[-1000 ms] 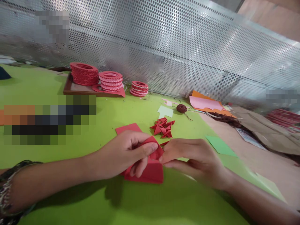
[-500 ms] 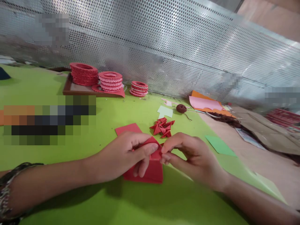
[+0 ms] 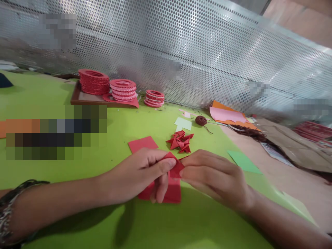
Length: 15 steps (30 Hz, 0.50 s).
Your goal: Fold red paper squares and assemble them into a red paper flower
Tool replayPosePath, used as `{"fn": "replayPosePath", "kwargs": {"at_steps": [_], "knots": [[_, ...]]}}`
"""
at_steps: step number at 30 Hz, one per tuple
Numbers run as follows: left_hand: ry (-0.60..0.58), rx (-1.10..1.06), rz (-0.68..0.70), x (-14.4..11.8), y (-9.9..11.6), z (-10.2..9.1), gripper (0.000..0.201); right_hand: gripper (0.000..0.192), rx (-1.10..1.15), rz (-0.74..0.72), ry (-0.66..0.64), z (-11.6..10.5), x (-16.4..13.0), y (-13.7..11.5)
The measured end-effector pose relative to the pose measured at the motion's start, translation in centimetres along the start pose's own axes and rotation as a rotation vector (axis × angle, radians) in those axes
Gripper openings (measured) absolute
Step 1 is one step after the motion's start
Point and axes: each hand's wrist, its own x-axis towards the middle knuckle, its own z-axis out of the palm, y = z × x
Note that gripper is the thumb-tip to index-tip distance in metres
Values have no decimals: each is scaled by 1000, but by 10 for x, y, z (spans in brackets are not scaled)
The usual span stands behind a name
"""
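Our right hand (image 3: pixel 215 176) has closed in from three o'clock, and with our left hand (image 3: pixel 141 173) we now pinch the small folded red paper piece (image 3: pixel 176 166), tightening its crease.

Craft workshop: paper rings (image 3: pixel 93 81), scraps (image 3: pixel 183 123)

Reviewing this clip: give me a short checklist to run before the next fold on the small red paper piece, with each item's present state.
1. Both hands on the piece: left hand and right hand pinch the small folded red paper piece: ok.
2. Crease aligned: hidden by fingers: cannot tell.
3. Stack of flat red paper sheets under the hands, within reach: ok.
4. Pile of finished red folded paper triangles apart from the hands: ok.
5. Green table cover flat beneath the work: ok.
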Motion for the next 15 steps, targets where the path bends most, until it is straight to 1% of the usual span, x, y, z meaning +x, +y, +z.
{"fn": "replayPosePath", "kwargs": {"at_steps": [2, 4, 6, 7, 9, 11, 13, 15], "knots": [[14, 79, 32, -2, 1, 0, 39, 9, 132, 165, 54, 4, 2, -2], [10, 110, 45, -2, 2, 1, 39, 10, 244, 345, 90, 8, 3, -4], [-13, 101, 43, -2, 2, 2, 37, 12, 320, 470, 114, 12, 4, -5], [-26, 96, 43, -1, 2, 3, 35, 13, 342, 508, 126, 13, 4, -5], [-45, 105, 40, 0, 1, 3, 34, 13, 350, 559, 136, 15, 3, -6], [-51, 132, 16, 1, 0, 4, 30, 12, 332, 576, 143, 16, 3, -6], [-45, 145, -16, 2, -1, 4, 25, 13, 297, 557, 150, 16, 2, -7], [-39, 148, -37, 3, -1, 4, 21, 15, 225, 495, 152, 16, 2, -9]]}}
